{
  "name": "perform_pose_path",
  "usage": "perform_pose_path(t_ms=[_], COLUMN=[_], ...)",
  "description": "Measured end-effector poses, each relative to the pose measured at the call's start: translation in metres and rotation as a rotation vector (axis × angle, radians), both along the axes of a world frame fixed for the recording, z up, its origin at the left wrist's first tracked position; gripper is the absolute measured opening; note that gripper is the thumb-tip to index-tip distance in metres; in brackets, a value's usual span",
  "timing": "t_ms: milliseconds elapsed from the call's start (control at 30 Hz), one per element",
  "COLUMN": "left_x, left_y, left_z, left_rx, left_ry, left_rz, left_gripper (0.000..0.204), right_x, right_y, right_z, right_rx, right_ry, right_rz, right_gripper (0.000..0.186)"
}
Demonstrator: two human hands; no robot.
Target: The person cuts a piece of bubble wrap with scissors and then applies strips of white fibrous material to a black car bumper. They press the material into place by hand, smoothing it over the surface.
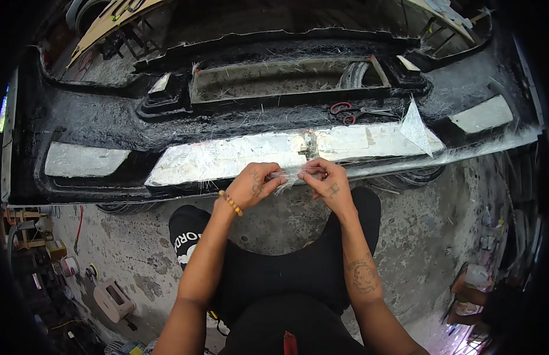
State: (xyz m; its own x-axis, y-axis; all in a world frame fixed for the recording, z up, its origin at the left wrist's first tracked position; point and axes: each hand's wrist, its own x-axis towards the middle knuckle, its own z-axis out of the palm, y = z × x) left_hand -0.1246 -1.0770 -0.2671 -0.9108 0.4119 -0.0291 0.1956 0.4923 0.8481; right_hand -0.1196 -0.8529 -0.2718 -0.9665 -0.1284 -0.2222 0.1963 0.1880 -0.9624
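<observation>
Left hand (252,184): fingers pinched shut on one end of a small scrap of glass fibre (288,177).
Right hand (330,183): pinched shut on the other end.
Glass fibre: stretched between both hands, just below the black bumper's (102,121) pale strip (239,155).
Scissors (352,112): red-handled, lying on the bumper above the strip.
</observation>
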Motion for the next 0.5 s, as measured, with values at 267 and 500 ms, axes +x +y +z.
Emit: perform_pose_path(t_ms=[267, 500], left_x=[-0.003, -0.007], left_y=[0.009, 0.015], left_z=[-0.025, -0.020], left_rx=[-0.427, -0.528], left_ry=[0.137, 0.197], left_rz=[-0.114, -0.120], left_gripper=[0.014, 0.015], right_x=[0.011, 0.015], right_y=[-0.008, -0.005], right_z=[-0.032, -0.033], right_rx=[0.195, 0.126], right_ry=[-0.150, -0.118], right_rz=[-0.096, -0.088], right_gripper=[0.026, 0.027])
